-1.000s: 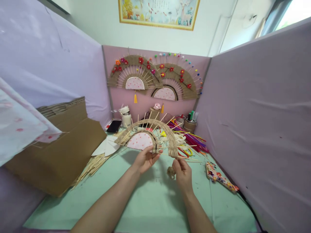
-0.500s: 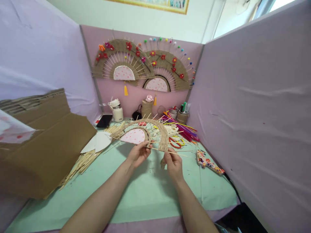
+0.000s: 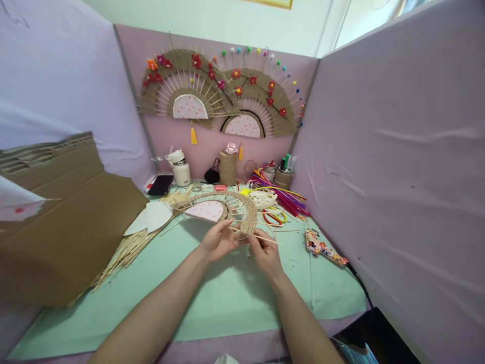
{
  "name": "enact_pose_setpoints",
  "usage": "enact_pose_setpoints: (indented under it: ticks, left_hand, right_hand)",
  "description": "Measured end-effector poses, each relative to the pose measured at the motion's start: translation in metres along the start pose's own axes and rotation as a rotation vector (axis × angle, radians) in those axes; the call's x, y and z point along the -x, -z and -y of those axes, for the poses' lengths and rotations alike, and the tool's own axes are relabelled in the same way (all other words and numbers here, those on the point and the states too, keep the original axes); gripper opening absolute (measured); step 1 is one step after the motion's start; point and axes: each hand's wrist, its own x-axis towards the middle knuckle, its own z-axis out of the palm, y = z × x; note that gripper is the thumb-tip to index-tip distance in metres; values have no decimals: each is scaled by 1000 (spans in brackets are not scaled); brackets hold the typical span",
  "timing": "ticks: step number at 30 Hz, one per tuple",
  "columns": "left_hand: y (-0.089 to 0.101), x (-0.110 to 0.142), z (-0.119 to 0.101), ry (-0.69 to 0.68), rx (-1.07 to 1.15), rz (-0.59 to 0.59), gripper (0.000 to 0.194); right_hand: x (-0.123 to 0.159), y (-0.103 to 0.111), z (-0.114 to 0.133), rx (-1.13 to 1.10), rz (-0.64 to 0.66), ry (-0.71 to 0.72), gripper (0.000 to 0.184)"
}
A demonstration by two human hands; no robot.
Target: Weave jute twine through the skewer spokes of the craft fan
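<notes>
A half-round fan (image 3: 249, 215) of twine woven over thin sticks is held tilted above the table. Its inner half-disc (image 3: 206, 210) is white cloth with pink dots, edged with twine and a dark line. My left hand (image 3: 220, 240) grips the fan's lower edge near the inner ring, thumb on top, fingers beneath. At the end of the woven band, my right hand (image 3: 267, 255) is closed on the edge, with a stick poking out past it. A bit of loose twine hangs below this hand, partly hidden by the fingers.
Scissors (image 3: 275, 218), pipe cleaners (image 3: 291, 199) and a flower-patterned glue gun (image 3: 324, 247) lie on the right. Cardboard (image 3: 68, 227) and a bundle of sticks (image 3: 125, 258) take up the left. A twine spool (image 3: 228, 168) and bottle (image 3: 181, 169) stand behind, under two finished-looking fans (image 3: 212, 96).
The fan has tipped flatter, its far edge lower. My left hand has shifted right, its fingers reaching under the band toward my right hand. The camera view has tilted slightly down.
</notes>
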Motion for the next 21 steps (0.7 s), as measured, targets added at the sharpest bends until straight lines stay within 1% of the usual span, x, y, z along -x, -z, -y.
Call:
enact_pose_setpoints:
  ticks: [4, 9, 12, 15, 18, 21]
  left_hand:
    - [6, 2, -8, -2, -62, 28, 25]
    - [11, 3, -14, 30, -66, 51, 30]
    - [12, 5, -14, 48, -39, 51, 34]
    - [11, 6, -15, 70, -12, 26, 42]
    - [10, 9, -16, 85, 2, -9, 48]
    - [12, 13, -18, 114, 14, -14, 50]
  right_hand:
    - [-1, 1, 1, 43, 41, 92, 29]
    - [-3, 4, 4, 61, -8, 119, 25]
    - [-3, 7, 0, 41, -89, 90, 15]
    - [-2, 10, -6, -26, -207, 25, 17]
    - [-4, 13, -11, -10, -218, -7, 15]
    - [-7, 15, -15, 121, -191, -18, 15]
